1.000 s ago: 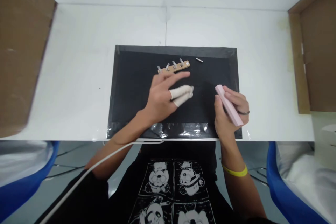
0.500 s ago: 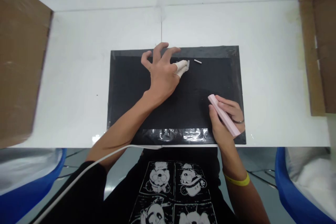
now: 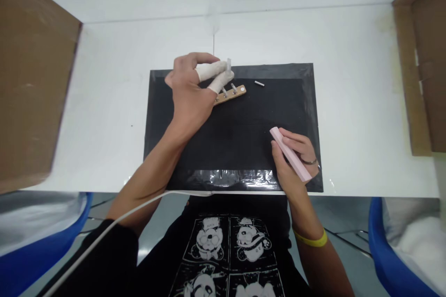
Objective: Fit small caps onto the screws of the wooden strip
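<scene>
My left hand (image 3: 193, 86), with white covers on the thumb and index finger, pinches a small translucent piece (image 3: 229, 65). It hovers over the far part of the black mat (image 3: 223, 139). Just below those fingertips lies a narrow brown strip (image 3: 230, 95) with several small clear pieces standing up from it and a white dot at its right end. The hand hides the strip's left part. Near the mat's right edge, my right hand (image 3: 299, 158) is closed around a long pale pink bar (image 3: 290, 154), which slants with its upper end to the left.
A short white stick (image 3: 259, 83) lies on the mat right of the strip. Brown cardboard walls stand at the left (image 3: 38, 79) and right (image 3: 402, 83) of the white table (image 3: 362, 102). A white cable (image 3: 139, 205) crosses near my left forearm.
My left hand has risen and shifted left with the small translucent piece, uncovering part of the brown strip. My right hand still holds the pink bar in nearly the same place.
</scene>
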`<state>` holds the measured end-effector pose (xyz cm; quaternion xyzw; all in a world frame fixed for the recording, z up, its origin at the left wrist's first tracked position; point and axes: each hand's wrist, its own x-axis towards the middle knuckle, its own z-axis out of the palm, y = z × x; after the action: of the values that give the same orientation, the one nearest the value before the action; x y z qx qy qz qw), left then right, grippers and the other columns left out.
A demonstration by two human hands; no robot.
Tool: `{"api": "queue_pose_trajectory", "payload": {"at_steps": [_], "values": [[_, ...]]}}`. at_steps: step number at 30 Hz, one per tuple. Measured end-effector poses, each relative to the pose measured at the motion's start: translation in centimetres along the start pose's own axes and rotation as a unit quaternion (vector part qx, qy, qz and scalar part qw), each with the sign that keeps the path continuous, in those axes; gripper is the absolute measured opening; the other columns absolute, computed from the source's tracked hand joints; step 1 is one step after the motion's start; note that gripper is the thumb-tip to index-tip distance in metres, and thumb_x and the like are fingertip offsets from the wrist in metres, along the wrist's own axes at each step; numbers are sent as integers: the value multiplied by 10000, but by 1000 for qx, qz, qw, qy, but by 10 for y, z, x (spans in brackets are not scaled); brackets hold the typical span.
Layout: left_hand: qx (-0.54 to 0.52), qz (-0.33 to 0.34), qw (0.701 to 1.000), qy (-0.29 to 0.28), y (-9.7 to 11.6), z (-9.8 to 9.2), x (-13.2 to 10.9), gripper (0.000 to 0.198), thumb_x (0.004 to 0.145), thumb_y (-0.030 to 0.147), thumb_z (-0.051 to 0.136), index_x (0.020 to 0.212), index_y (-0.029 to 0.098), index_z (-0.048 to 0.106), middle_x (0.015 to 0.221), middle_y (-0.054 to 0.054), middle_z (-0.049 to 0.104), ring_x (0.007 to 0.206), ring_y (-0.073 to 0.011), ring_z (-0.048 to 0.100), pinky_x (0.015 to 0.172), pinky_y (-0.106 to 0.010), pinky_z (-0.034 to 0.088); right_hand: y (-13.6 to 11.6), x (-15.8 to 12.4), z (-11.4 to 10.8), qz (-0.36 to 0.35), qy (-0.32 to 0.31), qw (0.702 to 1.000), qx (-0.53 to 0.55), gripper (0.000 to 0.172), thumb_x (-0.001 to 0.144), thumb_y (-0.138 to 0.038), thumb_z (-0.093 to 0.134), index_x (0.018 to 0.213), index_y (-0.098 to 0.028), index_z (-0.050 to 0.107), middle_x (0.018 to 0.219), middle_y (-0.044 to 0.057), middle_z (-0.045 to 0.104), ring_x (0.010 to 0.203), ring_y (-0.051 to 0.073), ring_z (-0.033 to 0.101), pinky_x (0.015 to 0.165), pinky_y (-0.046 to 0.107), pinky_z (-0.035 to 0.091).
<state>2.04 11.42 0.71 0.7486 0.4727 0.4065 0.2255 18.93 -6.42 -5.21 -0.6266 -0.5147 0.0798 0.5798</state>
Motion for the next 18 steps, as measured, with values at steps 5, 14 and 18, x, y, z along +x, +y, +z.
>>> {"api": "queue_pose_trajectory", "payload": {"at_steps": [5,14,18], "values": [[-227,1,965,-129,40,-11,-15,406,991,664,527,1001,323,746,1229,37,716,1328,-294,616,1007,-510,568,-17,6,0,37,25,993,110,324,821,-66,778,1062,-251,666,1108,13,746,1029,183,740,854,353,650],[-44,64,973,-217,65,0,-34,446,1010,617,528,1447,634,443,1611,125,428,1490,-373,437,975,-522,540,-79,16,-29,72,-239,794,554,236,894,-284,775,1051,-348,611,1019,-64,754,622,83,668,504,167,574],[-103,64,962,-243,73,9,-46,480,1001,606,548,1462,635,417,1646,136,374,1479,-347,463,977,-487,575,-95,13,-20,29,-274,813,513,179,865,-264,774,966,-296,630,1029,-39,773,714,100,733,628,188,620]]}}
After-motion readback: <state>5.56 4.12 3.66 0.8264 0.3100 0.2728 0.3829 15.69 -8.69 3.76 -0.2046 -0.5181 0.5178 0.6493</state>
